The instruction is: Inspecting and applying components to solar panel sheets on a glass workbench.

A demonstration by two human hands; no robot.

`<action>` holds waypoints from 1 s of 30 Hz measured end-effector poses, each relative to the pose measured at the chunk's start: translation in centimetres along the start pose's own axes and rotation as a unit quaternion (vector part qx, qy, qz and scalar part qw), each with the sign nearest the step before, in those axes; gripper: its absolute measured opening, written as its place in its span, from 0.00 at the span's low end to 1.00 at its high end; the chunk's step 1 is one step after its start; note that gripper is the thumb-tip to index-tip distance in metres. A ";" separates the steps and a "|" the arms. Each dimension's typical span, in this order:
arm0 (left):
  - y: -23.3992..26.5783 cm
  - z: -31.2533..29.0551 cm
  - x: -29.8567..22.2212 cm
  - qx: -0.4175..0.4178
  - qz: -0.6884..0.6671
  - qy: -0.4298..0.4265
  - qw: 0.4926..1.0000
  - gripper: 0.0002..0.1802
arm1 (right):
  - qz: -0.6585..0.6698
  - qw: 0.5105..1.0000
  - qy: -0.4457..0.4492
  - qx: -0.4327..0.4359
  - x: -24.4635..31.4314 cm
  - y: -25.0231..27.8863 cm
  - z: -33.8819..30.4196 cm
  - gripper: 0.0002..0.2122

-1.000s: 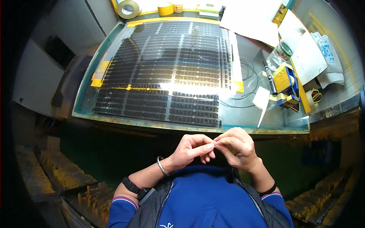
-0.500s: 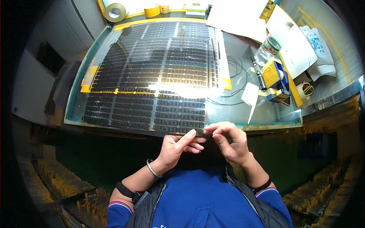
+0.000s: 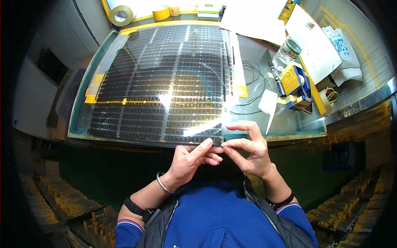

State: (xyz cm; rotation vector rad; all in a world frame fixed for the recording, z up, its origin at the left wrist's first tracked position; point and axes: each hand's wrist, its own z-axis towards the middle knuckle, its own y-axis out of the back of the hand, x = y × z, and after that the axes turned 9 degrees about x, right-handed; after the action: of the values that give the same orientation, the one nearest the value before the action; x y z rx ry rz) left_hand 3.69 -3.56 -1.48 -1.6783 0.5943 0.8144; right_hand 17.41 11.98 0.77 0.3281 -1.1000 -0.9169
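A large dark, glossy sheet point(image 3: 142, 99) with rows of small rectangular patterns lies over a glass-topped table, its near edge at the table's front. My left hand point(image 3: 190, 161) grips that near edge, thumb on top and fingers curled underneath. Beside it, my right hand point(image 3: 252, 151) pinches the sheet's near right corner between thumb and a fingertip, with another finger raised over the glass. Whether a thin film is being held apart from the sheet there, I cannot tell. Yellow tape point(image 3: 124, 101) runs across the sheet's left part. Bright glare hides some of the surface.
On the right of the glass table point(image 3: 295, 129) lie a white scraper-like piece point(image 3: 269, 103), a black marker point(image 3: 278, 80), a blue-and-yellow tape dispenser point(image 3: 298, 89) and thin dark wires. A glass jar point(image 3: 287, 51) and scissors point(image 3: 331, 94) are farther right. Tape rolls point(image 3: 121, 15) line the back.
My right thumb and fingertip have come together at the sheet's corner, and another finger has lifted. The glare has shifted on the sheet. My left hand keeps its grip.
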 end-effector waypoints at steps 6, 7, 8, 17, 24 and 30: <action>0.0 0.1 -0.3 0.008 -0.006 0.000 1.000 0.18 | -0.053 0.996 0.066 -0.009 -0.1 0.3 0.2 0.14; 0.0 0.1 -0.3 0.009 -0.005 -0.001 1.000 0.18 | -0.082 0.994 0.078 -0.013 -0.2 0.3 0.2 0.15; -0.1 0.2 -0.4 0.010 -0.004 -0.001 1.000 0.18 | -0.083 0.993 0.077 -0.014 -0.5 0.2 0.2 0.15; -1.0 1.0 -2.3 0.039 -0.002 0.022 0.999 0.16 | -0.164 0.969 0.160 -0.093 -1.1 0.7 2.0 0.07; -0.7 2.9 -2.9 0.018 0.012 -0.015 1.000 0.13 | 0.041 0.979 0.022 -0.199 -1.0 1.0 1.7 0.24; -1.1 4.0 -3.3 -0.013 0.047 -0.017 0.999 0.12 | -0.220 0.939 -0.092 -0.249 -1.6 11.3 -0.8 0.06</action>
State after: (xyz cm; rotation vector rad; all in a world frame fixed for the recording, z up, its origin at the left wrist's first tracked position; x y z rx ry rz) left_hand 1.60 0.47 1.22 -1.6667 0.6447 0.9205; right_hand 23.21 19.84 6.67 0.0639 -0.9338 -1.6128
